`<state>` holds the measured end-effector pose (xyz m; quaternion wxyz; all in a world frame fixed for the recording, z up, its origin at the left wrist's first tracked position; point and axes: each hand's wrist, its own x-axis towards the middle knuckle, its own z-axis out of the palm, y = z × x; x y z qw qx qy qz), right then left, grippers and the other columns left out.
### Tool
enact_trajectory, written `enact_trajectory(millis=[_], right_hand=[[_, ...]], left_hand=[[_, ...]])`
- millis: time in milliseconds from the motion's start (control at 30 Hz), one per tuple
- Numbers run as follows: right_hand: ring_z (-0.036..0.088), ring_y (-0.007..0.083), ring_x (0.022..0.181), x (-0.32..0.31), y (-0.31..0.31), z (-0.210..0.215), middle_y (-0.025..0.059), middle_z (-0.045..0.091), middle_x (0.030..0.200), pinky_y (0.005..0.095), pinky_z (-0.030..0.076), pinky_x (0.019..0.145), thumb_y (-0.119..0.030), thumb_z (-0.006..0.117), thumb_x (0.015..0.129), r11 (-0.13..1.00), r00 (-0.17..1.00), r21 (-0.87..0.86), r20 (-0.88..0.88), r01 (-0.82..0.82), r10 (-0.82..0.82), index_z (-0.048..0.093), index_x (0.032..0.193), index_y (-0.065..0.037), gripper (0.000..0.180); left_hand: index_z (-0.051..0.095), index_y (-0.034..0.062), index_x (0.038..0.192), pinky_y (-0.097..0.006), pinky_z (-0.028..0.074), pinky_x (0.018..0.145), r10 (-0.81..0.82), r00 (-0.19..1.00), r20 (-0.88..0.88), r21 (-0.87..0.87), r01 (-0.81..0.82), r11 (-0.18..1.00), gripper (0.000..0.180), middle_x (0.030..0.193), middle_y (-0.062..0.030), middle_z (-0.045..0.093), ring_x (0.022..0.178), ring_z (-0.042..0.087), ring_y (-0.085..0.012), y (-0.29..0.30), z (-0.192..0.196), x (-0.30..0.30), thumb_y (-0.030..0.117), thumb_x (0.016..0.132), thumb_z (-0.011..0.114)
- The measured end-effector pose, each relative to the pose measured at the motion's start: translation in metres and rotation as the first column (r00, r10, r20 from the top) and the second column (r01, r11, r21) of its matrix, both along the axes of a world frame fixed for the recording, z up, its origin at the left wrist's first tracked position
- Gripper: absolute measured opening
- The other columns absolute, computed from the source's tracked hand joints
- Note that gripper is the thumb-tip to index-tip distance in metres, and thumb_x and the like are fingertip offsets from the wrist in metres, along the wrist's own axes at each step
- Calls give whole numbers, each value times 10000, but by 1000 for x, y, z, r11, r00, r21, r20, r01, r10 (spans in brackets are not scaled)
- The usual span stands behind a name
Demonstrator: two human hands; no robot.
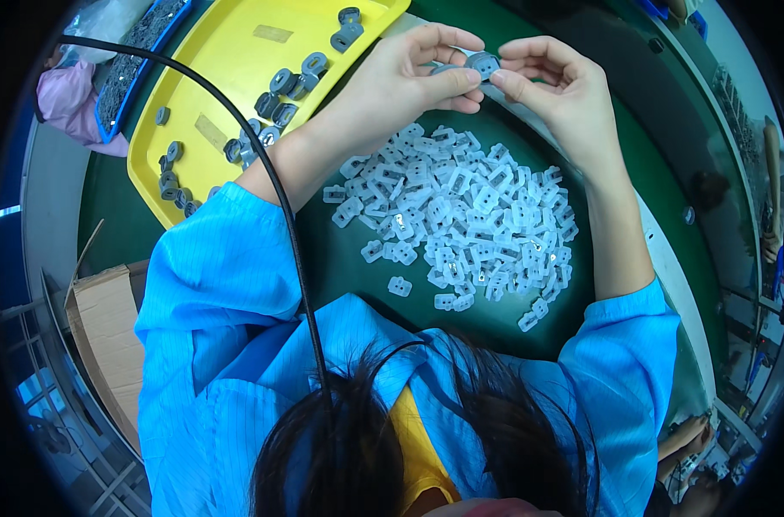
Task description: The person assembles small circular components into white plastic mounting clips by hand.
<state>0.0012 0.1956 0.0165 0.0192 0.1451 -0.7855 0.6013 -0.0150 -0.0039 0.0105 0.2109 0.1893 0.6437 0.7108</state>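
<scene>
Dark hair [409,431] lowest; white clips [461,220] heaped beside yellow tray [228,86].

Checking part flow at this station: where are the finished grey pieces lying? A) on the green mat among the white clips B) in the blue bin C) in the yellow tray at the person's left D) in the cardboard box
C: the grey pieces lie scattered in the yellow tray to the person's left, while the green mat carries only the pile of white clips.
</scene>
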Motion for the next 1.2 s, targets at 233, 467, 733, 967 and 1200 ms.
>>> enact_trajectory(millis=[233, 467, 733, 967, 1200], right_hand=[[597, 96, 683, 6, -12, 0, 47, 657, 747, 246, 484, 623, -143, 740, 729, 974, 954, 146, -269, 175, -132, 682, 817, 1, 178], [594, 120, 684, 0, -6, -6, 56, 660, 722, 263, 476, 649, -225, 718, 749, 978, 985, 163, -132, 132, -111, 705, 833, -20, 222], [608, 161, 678, 5, -9, -1, 66, 658, 736, 289, 476, 628, -185, 715, 748, 947, 946, 221, -276, 235, -170, 693, 815, -22, 177], [617, 107, 716, 0, -4, -6, 58, 674, 813, 262, 491, 658, -196, 742, 745, 915, 931, 274, -298, 295, -211, 695, 893, -26, 230], [625, 77, 759, -6, 2, -10, 47, 680, 855, 194, 482, 651, -126, 703, 823, 955, 971, -288, 194, -77, 137, 677, 960, 3, 190]], left_hand=[[484, 32, 1277, -315, 471, 974, 27, 998, -59, 95, -21, 995, 361, 1043, -22, 514, 1004, 565, -123, 3, -8, 3, 74, 925, 554], [468, 27, 1298, -322, 454, 992, 22, 1000, -15, 104, -21, 994, 387, 1067, -29, 503, 1052, 552, -137, 3, -8, 4, 47, 919, 544], [467, 9, 1290, -305, 474, 954, 28, 995, -96, 53, -23, 998, 389, 1108, -56, 507, 1032, 588, -162, 5, -10, 3, 29, 910, 550], [463, -8, 1268, -300, 489, 931, 52, 993, -109, 46, -48, 998, 388, 1081, -59, 469, 999, 606, -182, 5, -10, 4, 7, 894, 567], [450, -9, 1227, -295, 507, 898, 7, 985, -175, 32, -1, 999, 360, 1107, -85, 536, 1001, 600, -170, 8, -8, 9, 26, 895, 585]])
